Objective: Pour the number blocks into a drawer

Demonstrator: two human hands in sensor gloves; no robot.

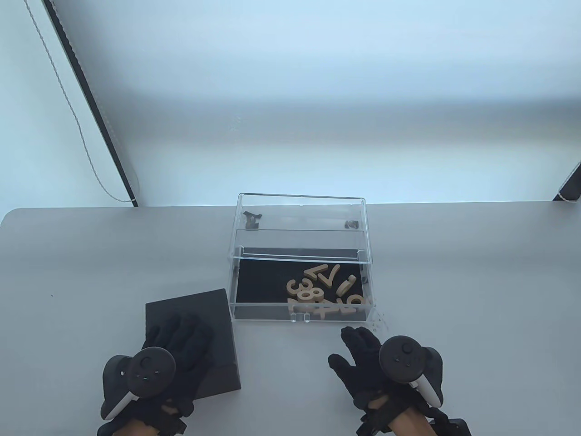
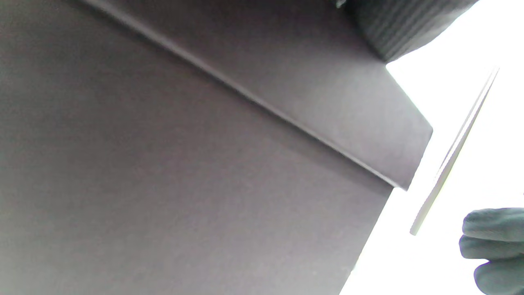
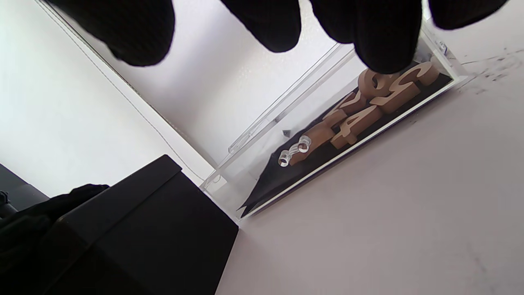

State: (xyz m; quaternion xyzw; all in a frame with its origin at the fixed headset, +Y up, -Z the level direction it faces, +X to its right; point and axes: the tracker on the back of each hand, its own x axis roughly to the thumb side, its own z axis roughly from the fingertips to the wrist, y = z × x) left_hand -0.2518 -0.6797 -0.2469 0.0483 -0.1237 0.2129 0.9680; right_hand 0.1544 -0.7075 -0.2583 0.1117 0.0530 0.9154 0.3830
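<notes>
With the blocks [image 1: 324, 293] lying in the pulled-out drawer [image 1: 254, 313], the left hand [image 1: 177, 349] rests spread on the black box [image 1: 181, 302] just left of it, seemingly parking it, while the right hand [image 1: 363, 359] hovers empty, fingers loosely extended, before the drawer, likely to push it in.

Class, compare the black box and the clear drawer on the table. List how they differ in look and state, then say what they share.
The black box is opaque, so its inside cannot be seen; the clear drawer is see-through, showing wooden number blocks on a black liner. The left hand rests on the black box; the right hand lies on the table short of the clear drawer, not touching it. Both are box-shaped and sit on the grey table.
</notes>
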